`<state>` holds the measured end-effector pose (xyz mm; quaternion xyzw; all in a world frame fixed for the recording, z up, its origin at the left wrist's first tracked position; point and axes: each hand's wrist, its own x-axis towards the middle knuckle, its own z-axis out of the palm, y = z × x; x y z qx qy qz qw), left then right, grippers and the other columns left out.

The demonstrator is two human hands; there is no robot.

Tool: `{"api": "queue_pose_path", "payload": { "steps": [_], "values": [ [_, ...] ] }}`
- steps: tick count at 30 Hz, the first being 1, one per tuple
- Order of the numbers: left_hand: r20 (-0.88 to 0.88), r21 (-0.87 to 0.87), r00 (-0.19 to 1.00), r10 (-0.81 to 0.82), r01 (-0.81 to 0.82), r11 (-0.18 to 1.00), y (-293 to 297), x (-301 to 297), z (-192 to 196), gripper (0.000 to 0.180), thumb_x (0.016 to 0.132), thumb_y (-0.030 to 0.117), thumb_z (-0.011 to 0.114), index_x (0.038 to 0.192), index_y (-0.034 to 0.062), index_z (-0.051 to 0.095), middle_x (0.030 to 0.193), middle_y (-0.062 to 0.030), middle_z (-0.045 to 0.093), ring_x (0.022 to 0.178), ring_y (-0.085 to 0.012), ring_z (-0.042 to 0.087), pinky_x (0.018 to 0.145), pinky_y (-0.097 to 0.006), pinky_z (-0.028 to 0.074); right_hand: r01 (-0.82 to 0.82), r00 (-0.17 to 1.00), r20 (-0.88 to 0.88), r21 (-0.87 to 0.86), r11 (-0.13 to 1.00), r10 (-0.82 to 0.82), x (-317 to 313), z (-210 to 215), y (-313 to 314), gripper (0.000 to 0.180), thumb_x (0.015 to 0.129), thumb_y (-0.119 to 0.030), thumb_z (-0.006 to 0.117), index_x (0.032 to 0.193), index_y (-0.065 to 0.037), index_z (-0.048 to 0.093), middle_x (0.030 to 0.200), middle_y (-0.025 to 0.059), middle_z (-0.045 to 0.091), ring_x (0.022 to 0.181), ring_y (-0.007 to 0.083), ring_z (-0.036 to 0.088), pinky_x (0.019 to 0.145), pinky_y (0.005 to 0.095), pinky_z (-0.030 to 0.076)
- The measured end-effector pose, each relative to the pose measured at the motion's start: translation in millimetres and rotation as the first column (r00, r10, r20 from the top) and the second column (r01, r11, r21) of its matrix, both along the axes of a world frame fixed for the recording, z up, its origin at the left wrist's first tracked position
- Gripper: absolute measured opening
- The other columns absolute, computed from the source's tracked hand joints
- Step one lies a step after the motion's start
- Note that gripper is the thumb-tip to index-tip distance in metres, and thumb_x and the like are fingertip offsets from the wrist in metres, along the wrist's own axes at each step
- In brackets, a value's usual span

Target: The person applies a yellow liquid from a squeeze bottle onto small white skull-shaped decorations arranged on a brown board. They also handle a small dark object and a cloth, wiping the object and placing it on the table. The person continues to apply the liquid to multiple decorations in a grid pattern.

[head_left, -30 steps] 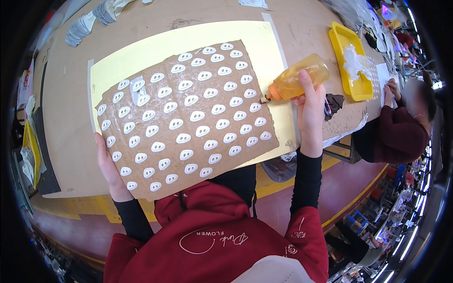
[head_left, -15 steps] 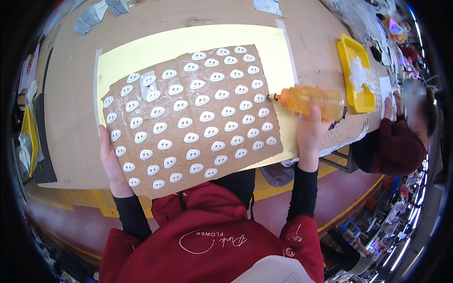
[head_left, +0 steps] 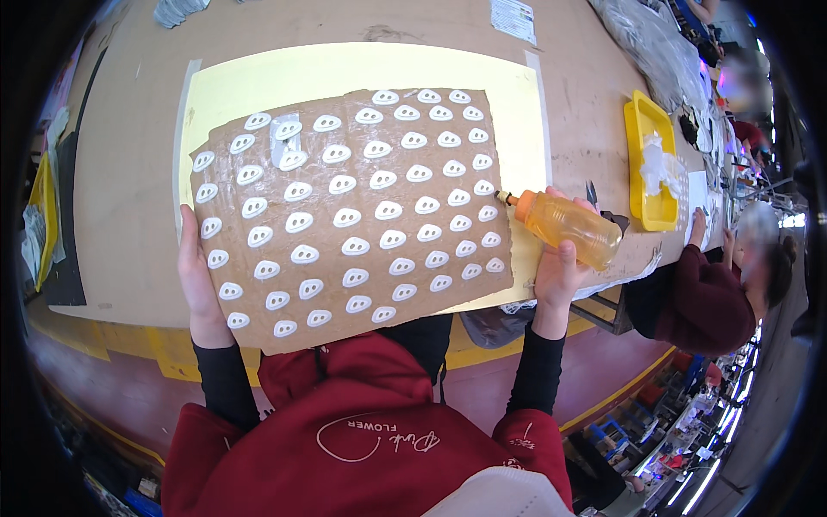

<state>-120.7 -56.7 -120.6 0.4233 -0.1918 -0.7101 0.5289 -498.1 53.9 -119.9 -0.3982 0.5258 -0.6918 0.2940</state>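
Observation:
A brown cardboard sheet lies tilted toward me, with its near edge over my lap. Rows of small white rounded pieces, each with two dark holes, cover it. My left hand grips the cardboard's left edge, thumb along the top side and fingers hidden underneath. In my right hand is a squeeze bottle of amber liquid with an orange cap. Its dark-and-pale nozzle points left, close to the pieces at the cardboard's right edge; whether it touches one I cannot tell.
Under the cardboard, a pale yellow sheet is taped to the brown table. A yellow tray with crumpled white material stands to the right, beside a dark-bladed tool. Another person works farther right. A second yellow tray sits far left.
The view has shifted slightly. My right hand has swung the bottle so its base points lower right, and the nozzle has moved a little down the cardboard's right edge. My left hand keeps its hold.

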Motion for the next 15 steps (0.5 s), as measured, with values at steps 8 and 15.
{"api": "queue_pose_path", "payload": {
  "steps": [8,15],
  "values": [
    [-0.006,0.0,1.0,0.003,-0.003,1.0,1,0,1,0.049,0.102,0.038,0.036,0.136,0.0027,0.04,0.128,-0.0111,0.053,0.112,-0.0178,0.055,0.096,-0.033,0.044,-0.025,1.0,-0.008,0.013,1.0,0.025,-1,-2,-2,0.063,0.081,-0.033,0.073,0.13,-0.007,0.043,0.125,0.0196,0.053,0.124,0.0353,0.048,0.105,0.0476,0.038],
    [0.032,0.003,0.999,0.013,-0.014,1.0,-1,4,-3,0.049,0.102,0.038,0.036,0.136,0.003,0.04,0.128,-0.0111,0.053,0.112,-0.0179,0.056,0.094,-0.033,0.046,-0.042,0.999,-0.032,0.02,0.999,0.043,-1,-1,-3,0.064,0.08,-0.033,0.074,0.129,-0.006,0.042,0.125,0.0203,0.053,0.123,0.0353,0.048,0.104,0.0471,0.039]
  ]
}}
